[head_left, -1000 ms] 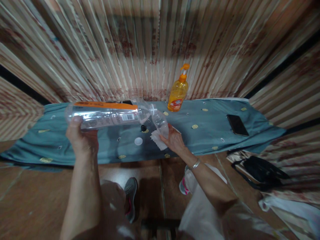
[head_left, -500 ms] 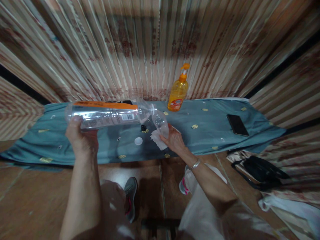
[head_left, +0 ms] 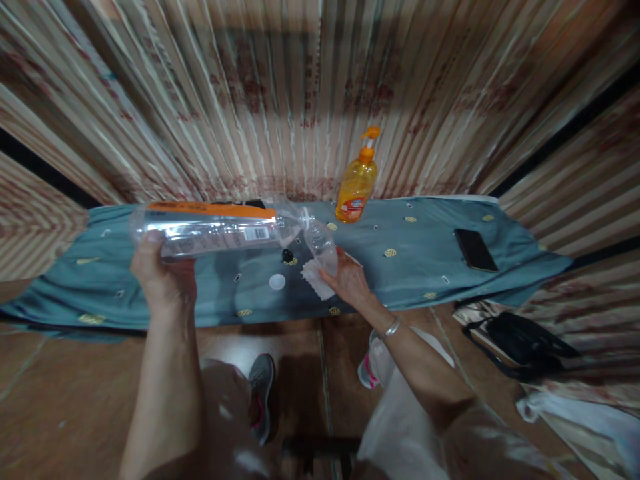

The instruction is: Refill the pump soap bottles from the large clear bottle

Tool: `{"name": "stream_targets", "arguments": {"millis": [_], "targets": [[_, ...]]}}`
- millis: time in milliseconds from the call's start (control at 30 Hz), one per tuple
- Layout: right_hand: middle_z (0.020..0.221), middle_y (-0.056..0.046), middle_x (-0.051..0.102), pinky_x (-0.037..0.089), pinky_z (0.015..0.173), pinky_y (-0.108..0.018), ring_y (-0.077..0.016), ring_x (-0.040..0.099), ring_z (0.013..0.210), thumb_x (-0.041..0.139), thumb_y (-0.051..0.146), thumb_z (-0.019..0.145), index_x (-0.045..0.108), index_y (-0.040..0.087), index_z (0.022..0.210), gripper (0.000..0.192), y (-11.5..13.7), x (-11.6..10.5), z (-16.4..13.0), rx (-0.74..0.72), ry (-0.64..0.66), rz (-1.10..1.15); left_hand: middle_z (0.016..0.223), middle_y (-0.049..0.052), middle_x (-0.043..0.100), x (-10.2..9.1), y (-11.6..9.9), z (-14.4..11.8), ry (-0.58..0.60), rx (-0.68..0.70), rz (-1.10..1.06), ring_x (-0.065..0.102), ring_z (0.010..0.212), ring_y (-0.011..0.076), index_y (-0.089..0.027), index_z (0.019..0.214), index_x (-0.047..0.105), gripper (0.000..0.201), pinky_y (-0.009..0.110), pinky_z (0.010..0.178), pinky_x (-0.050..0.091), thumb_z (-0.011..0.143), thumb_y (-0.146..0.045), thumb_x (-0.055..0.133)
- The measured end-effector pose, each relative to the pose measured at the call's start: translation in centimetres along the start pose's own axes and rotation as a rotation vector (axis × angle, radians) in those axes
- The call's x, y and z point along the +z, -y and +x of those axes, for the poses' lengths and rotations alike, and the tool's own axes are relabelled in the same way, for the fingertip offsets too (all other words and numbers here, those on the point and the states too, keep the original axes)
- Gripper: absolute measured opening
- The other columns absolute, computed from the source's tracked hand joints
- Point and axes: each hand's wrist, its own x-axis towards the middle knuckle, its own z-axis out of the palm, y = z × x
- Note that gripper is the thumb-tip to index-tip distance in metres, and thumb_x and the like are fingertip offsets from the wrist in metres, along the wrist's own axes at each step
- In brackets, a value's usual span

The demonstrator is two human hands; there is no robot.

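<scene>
My left hand (head_left: 163, 267) is wrapped round the base end of a large clear plastic bottle (head_left: 215, 230) with an orange-and-silver label. The bottle lies nearly level in the air, its neck pointing right. In my right hand (head_left: 347, 273) is a small clear plastic bottle (head_left: 320, 240), tilted, its top against the large bottle's mouth. A white piece with a jagged edge (head_left: 316, 279), perhaps tissue, is also between the right fingers and hangs below. Whether liquid passes between the bottles I cannot tell.
A pump bottle of orange liquid (head_left: 357, 187) stands at the back of the cloth-covered table (head_left: 400, 283). A black phone (head_left: 475, 250) lies at the right. A pale round disc (head_left: 277, 282) and a small black object (head_left: 287, 256) lie near the middle. A black bag (head_left: 525, 340) sits low right.
</scene>
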Motion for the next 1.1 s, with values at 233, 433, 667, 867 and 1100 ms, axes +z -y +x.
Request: {"name": "stream_targets", "arguments": {"millis": [233, 433, 667, 867, 1100], "targets": [[0.108, -0.022, 0.067, 0.051, 0.087, -0.035, -0.0270, 0.065, 0.104, 0.056, 0.046, 0.084, 0.041, 0.002, 0.133, 0.067, 0.17, -0.21, 0.01, 0.010, 0.013, 0.002, 0.082, 0.001, 0.066, -0.14, 0.16, 0.05, 0.016, 0.012, 0.007, 0.064, 0.094, 0.0219, -0.019, 0.080, 0.070, 0.028, 0.042, 0.092, 0.050, 0.061, -0.040, 0.069], [0.108, -0.022, 0.067, 0.051, 0.087, -0.033, -0.0251, 0.065, 0.104, 0.056, 0.043, 0.085, 0.042, 0.002, 0.132, 0.064, 0.31, -0.40, -0.02, 0.006, 0.014, -0.001, 0.082, 0.001, 0.066, 0.25, -0.07, -0.09, -0.025, 0.006, 0.066, 0.063, 0.092, 0.0220, -0.020, 0.082, 0.069, 0.030, 0.042, 0.092, 0.050, 0.061, -0.041, 0.065], [0.108, -0.020, 0.067, 0.050, 0.086, -0.034, -0.0254, 0.065, 0.103, 0.055, 0.046, 0.085, 0.041, 0.004, 0.132, 0.064, 0.14, -0.10, -0.04, 0.013, 0.008, 0.002, 0.084, 0.001, 0.066, 0.33, -0.20, -0.15, -0.019, 0.001, 0.042, 0.064, 0.094, 0.0230, -0.021, 0.083, 0.068, 0.031, 0.042, 0.092, 0.050, 0.059, -0.041, 0.067], [0.109, -0.022, 0.066, 0.050, 0.086, -0.035, -0.0267, 0.065, 0.103, 0.056, 0.045, 0.084, 0.040, 0.002, 0.133, 0.067, 0.13, -0.08, -0.02, 0.017, 0.008, 0.000, 0.086, 0.003, 0.067, 0.37, -0.10, -0.14, -0.005, 0.019, 0.020, 0.064, 0.096, 0.0236, -0.018, 0.080, 0.067, 0.029, 0.043, 0.091, 0.051, 0.061, -0.041, 0.068], [0.108, -0.021, 0.067, 0.051, 0.086, -0.035, -0.0258, 0.065, 0.102, 0.056, 0.046, 0.085, 0.043, 0.004, 0.131, 0.064, 0.15, -0.09, 0.00, 0.011, -0.002, 0.011, 0.086, 0.002, 0.068, 0.62, -0.37, -0.22, 0.001, 0.016, 0.072, 0.064, 0.096, 0.0238, -0.021, 0.088, 0.069, 0.034, 0.041, 0.088, 0.052, 0.062, -0.041, 0.064]]}}
